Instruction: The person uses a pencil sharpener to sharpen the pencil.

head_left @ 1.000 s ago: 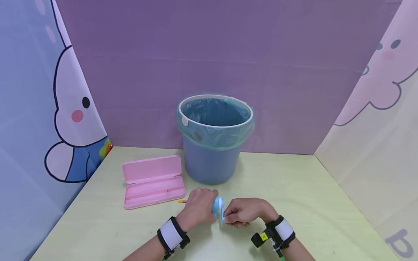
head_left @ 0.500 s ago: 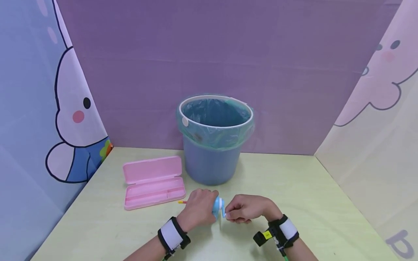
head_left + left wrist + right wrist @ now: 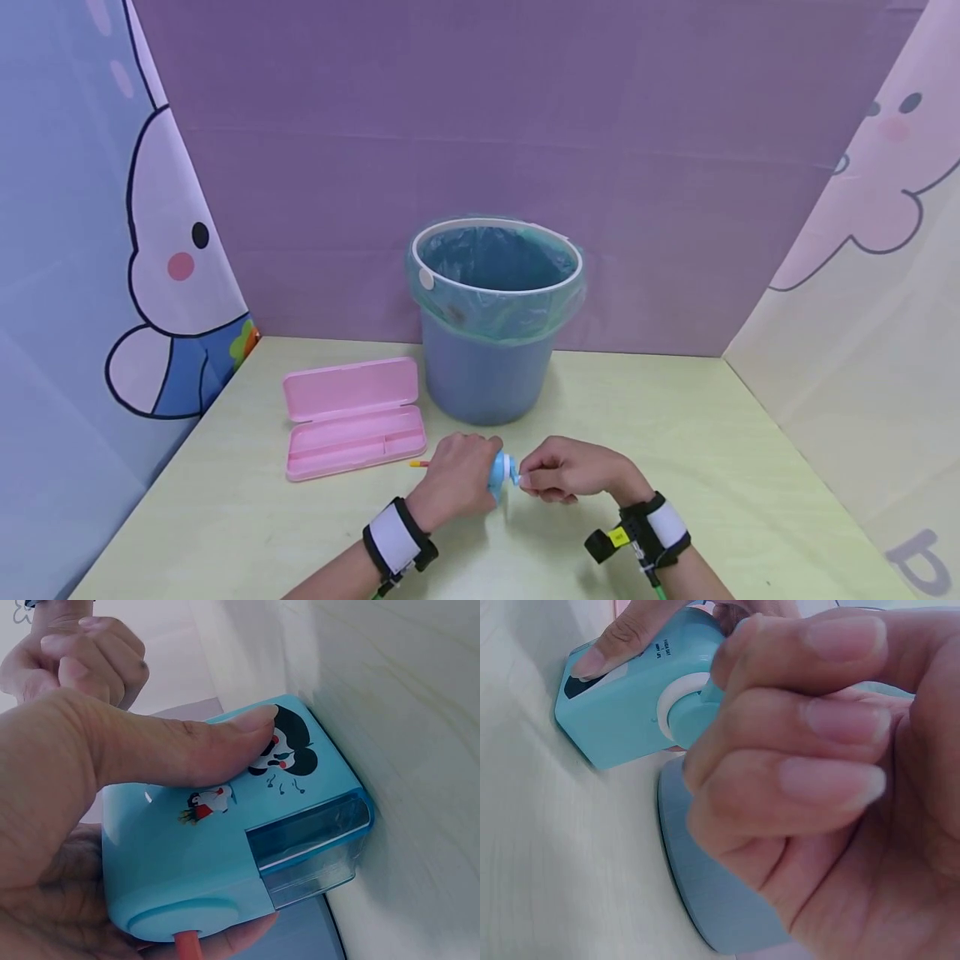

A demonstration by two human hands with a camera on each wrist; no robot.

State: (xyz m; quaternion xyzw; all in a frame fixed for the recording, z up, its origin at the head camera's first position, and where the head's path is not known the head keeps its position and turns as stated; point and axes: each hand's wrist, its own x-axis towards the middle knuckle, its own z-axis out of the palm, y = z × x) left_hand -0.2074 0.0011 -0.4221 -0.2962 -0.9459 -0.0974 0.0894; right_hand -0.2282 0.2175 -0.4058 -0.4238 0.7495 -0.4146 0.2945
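My left hand grips a light blue crank pencil sharpener low over the table. In the left wrist view the thumb lies across its cartoon-printed face, beside a clear shavings drawer. A pencil with a reddish barrel sticks out of its front hole, and the pencil's yellow end points left in the head view. My right hand pinches the handle of the crank on the sharpener's other end. Curled fingers hide most of that handle in the right wrist view, where the crank's round white-ringed base shows.
An open pink pencil case lies at the left, just beyond my left hand. Behind both hands stands a blue bucket lined with a green plastic bag. A purple panel closes off the table's far edge.
The crank has turned, its handle end going from low to higher, and my right hand has moved slightly up and right with it. My left hand keeps the sharpener in place.
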